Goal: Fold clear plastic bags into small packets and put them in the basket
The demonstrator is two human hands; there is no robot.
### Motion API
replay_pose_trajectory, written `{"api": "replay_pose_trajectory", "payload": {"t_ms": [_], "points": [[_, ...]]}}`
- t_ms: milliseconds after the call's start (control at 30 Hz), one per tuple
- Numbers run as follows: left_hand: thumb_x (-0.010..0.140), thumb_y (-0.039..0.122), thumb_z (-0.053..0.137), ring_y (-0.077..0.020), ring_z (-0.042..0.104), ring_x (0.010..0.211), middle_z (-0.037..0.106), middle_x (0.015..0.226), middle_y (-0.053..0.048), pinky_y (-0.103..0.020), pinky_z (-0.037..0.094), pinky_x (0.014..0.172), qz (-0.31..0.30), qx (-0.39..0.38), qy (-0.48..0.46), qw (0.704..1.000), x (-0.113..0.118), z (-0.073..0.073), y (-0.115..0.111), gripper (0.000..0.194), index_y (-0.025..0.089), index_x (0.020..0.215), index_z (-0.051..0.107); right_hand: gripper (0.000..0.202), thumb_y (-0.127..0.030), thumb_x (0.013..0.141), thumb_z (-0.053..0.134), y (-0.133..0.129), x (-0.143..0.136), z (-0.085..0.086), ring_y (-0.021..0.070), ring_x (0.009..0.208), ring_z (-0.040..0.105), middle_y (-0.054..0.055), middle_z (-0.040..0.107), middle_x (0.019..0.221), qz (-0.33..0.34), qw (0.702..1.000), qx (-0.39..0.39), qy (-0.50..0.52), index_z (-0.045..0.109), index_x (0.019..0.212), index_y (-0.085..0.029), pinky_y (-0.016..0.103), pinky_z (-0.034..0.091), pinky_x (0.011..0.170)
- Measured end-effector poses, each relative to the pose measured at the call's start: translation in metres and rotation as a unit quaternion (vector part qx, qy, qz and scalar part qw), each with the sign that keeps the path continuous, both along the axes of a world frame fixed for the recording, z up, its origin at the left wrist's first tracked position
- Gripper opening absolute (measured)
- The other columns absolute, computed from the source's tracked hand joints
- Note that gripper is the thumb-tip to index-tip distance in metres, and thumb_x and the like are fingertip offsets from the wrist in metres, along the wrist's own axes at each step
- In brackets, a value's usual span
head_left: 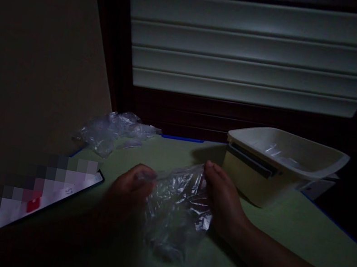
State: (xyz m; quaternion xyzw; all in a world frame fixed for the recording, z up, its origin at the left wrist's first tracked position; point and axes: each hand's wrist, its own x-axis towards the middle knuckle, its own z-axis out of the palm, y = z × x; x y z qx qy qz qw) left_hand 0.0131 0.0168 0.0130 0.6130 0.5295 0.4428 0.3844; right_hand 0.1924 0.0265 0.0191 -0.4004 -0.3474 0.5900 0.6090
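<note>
A crinkled clear plastic bag (pixel 175 206) is stretched between my two hands above the green table (pixel 245 265). My left hand (pixel 133 185) is closed on its left upper edge, fingers curled and slightly blurred. At the opposite edge, my right hand (pixel 222 199) pinches the plastic between thumb and fingers. The lower part of the bag hangs loosely toward the tabletop. Just behind my right hand stands a cream plastic bin (pixel 259 182) with some clear plastic inside. A pile of crumpled clear bags (pixel 113 131) lies at the back left.
A flat device with a lit, partly pixelated screen (pixel 60 195) lies at the left table edge. Behind the table is a dark frame with pale horizontal slats (pixel 248 49). A plain wall (pixel 33 57) rises on the left. The room is dim.
</note>
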Motion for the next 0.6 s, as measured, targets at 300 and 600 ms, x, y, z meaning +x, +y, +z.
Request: {"api": "replay_pose_trajectory", "payload": {"t_ms": [300,600], "points": [[0.065,0.029,0.058,-0.0219,0.055,0.090,0.056,0.104,-0.007,-0.030,0.043,0.074,-0.034,0.127,0.087,0.987,0.002,-0.008,0.002,0.033,0.019,0.097,0.057,0.042,-0.055,0.063,0.067,0.000,0.001,-0.004,0.0077,0.041,0.033,-0.008,0.038,0.048,0.026,0.998,0.032,-0.055,0.045,0.060,-0.020,0.021,0.024,0.039],[0.079,0.036,0.040,-0.0142,0.048,0.052,0.051,0.057,0.003,-0.025,0.037,0.050,-0.007,0.023,0.076,0.997,0.003,0.009,-0.003,0.023,0.019,0.070,0.053,0.043,-0.058,0.069,0.061,-0.004,-0.003,-0.004,0.0071,0.043,0.030,-0.007,0.036,0.050,0.087,0.986,0.064,-0.125,0.046,0.058,-0.019,0.021,0.022,0.039]]}}
